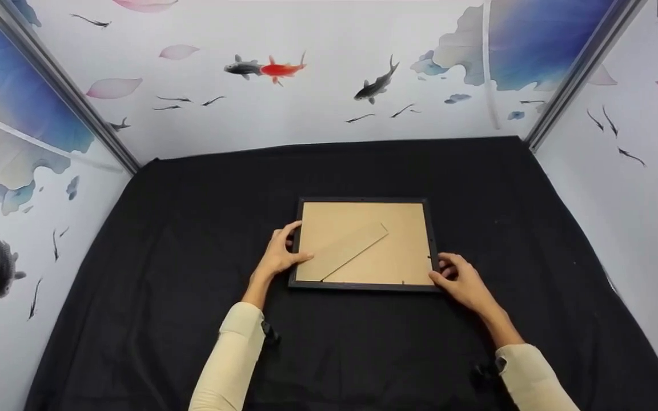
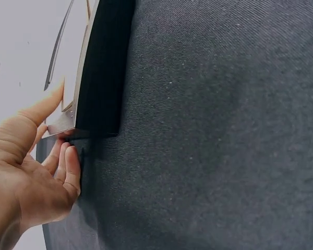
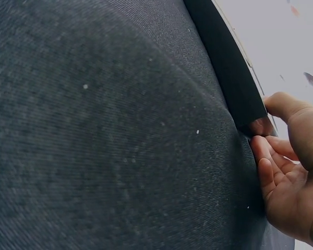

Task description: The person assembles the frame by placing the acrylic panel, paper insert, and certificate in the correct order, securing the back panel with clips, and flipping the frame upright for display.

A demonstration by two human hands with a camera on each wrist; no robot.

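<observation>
A black picture frame lies back side up, its tan backing board showing. A slanted easel leg lies flat against that board. My left hand grips the left side of the frame, thumb over the backing and fingers along the outer edge. At the lower right corner, my right hand holds the frame with its thumb on top of the rim. In the left wrist view, the left hand's fingers curl by the frame's side. The right wrist view shows the right hand pinching the corner.
A black cloth covers the table under the frame. White panels printed with fish and petals stand at the back and both sides, joined by grey metal posts.
</observation>
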